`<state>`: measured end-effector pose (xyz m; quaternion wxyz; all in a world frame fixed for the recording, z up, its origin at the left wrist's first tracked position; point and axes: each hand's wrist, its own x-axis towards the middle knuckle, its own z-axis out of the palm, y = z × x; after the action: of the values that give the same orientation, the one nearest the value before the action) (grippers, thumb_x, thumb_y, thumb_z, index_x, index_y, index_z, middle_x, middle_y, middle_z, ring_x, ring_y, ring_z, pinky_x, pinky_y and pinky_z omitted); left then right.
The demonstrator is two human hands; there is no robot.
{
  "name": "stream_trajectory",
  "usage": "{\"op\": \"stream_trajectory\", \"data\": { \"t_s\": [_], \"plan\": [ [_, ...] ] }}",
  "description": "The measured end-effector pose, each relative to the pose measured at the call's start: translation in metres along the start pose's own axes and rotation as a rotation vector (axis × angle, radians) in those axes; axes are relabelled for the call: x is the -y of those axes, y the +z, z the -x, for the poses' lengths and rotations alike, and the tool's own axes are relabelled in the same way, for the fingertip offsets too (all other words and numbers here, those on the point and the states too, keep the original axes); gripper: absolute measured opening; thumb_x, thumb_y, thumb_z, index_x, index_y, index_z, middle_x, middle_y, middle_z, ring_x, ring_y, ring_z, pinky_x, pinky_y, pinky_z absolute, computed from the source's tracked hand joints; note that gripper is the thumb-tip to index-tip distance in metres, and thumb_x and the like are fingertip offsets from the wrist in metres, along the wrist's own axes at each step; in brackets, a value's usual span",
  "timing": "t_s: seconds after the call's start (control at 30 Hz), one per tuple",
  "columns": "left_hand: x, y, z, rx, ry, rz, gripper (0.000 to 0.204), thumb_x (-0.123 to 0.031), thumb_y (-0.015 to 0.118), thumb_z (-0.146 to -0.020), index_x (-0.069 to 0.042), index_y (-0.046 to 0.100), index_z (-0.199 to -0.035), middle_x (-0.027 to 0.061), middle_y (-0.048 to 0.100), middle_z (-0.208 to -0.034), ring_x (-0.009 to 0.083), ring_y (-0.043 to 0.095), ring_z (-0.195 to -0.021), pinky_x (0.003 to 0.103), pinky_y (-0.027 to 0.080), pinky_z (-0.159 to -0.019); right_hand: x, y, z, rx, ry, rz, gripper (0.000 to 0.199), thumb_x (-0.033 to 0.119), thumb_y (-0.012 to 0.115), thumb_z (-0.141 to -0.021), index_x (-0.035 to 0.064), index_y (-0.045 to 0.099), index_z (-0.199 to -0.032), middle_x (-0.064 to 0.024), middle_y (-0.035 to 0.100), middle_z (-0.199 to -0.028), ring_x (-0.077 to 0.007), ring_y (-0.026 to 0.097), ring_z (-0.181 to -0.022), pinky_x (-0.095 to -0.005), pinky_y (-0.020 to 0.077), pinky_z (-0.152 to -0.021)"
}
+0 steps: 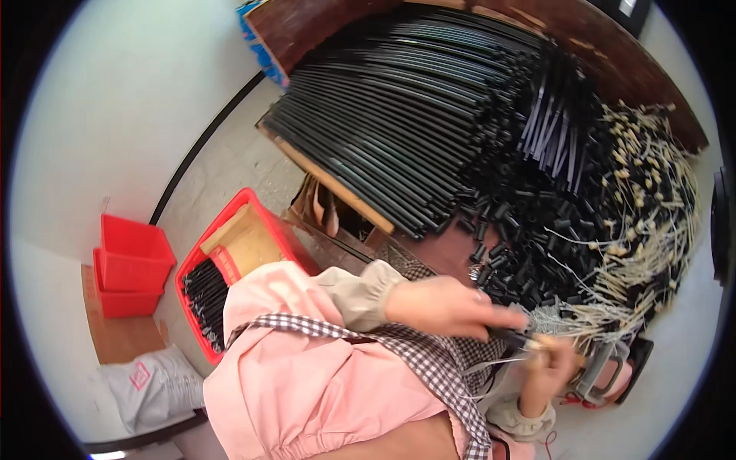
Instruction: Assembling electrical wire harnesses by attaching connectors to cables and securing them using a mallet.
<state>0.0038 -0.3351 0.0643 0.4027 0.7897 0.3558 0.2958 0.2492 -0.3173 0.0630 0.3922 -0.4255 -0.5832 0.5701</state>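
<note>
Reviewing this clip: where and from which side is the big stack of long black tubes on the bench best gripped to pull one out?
Probably at the near cut ends of the long black tubes, coming from the person's side of the wooden bench. Those ends overhang its edge and lie parallel, so a single tube could slide out lengthwise.

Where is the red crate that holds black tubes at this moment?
In the head view the red crate stands on the floor at the person's left, below the table edge, with two stacked red bins further left by the wall.
</note>
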Motion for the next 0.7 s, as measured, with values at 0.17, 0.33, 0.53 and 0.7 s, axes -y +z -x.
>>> {"op": "stream_trajectory", "data": {
  "t_s": [0.17,0.33,0.53,0.7],
  "plan": [
    [0.008,0.023,-0.002,0.033,-0.122,0.112,0.038,-0.020,0.060,-0.086,-0.007,0.053,-0.121,0.0153,0.062,-0.089,0.0318,0.061,-0.079,0.036,0.049,-0.065,-0.014,0.013,-0.003,0.050,0.128,-0.208,0.018,0.020,0.063,-0.086,0.0032,0.056,-0.090,-0.0023,0.055,-0.075,-0.0071,0.051,-0.055,-0.0195,0.0396,-0.050],
    [0.041,0.028,0.016,0.358,-0.351,0.298,0.029,-0.021,0.060,-0.080,-0.002,0.059,-0.102,0.0172,0.061,-0.089,0.0296,0.063,-0.083,0.039,0.049,-0.066,0.002,0.004,-0.016,0.169,-0.454,0.505,0.010,0.005,0.066,-0.080,0.0011,0.064,-0.090,-0.0099,0.067,-0.079,-0.0159,0.063,-0.059,-0.0254,0.0488,-0.053],
    [0.016,0.044,0.002,-0.181,-0.055,0.187,0.025,-0.025,0.062,-0.083,-0.003,0.058,-0.094,0.0165,0.062,-0.078,0.0341,0.062,-0.075,0.040,0.047,-0.061,-0.007,0.002,-0.005,0.039,-0.363,0.277,0.014,0.015,0.065,-0.084,0.0012,0.064,-0.086,-0.0045,0.064,-0.066,-0.0084,0.059,-0.054,-0.0222,0.0448,-0.049],
    [0.073,0.070,0.046,0.029,-0.458,-0.053,0.022,-0.023,0.060,-0.084,-0.002,0.056,-0.090,0.0184,0.059,-0.074,0.0378,0.058,-0.070,0.041,0.046,-0.060,-0.059,-0.073,-0.051,-0.145,-0.266,1.133,0.012,0.005,0.062,-0.079,0.0087,0.065,-0.090,-0.0057,0.059,-0.075,-0.0230,0.058,-0.072,-0.0309,0.0462,-0.062]
  ]
}}
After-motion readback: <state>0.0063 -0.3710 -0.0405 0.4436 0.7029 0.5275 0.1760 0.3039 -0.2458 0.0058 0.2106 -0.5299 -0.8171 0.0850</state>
